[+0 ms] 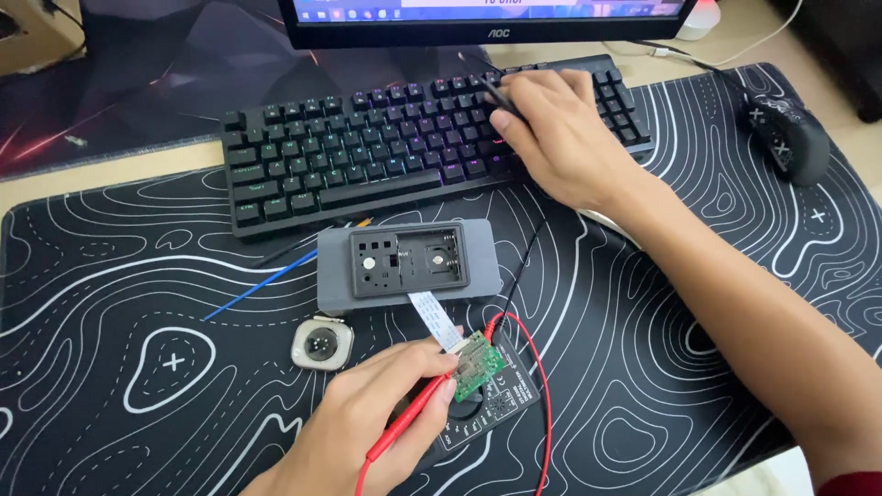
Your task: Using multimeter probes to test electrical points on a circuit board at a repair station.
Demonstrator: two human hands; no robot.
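Note:
My left hand (367, 418) holds a red test probe (409, 421) and pinches a small green circuit board (478, 361) whose white ribbon cable (435, 319) runs to a grey rectangular device case (482, 266). The board sits over a black multimeter (491, 404). My right hand (560, 133) rests on the right part of a black backlit keyboard (349, 152), its fingers closed on a thin black probe (487, 83). A black lead (524, 257) runs from there down toward the meter.
A round-cornered watch body (322, 344) lies face down left of my left hand. A blue wire (262, 285) lies by the case. A black mouse (788, 136) sits far right, a monitor (487, 23) at the back. A patterned black desk mat (138, 367) covers the desk.

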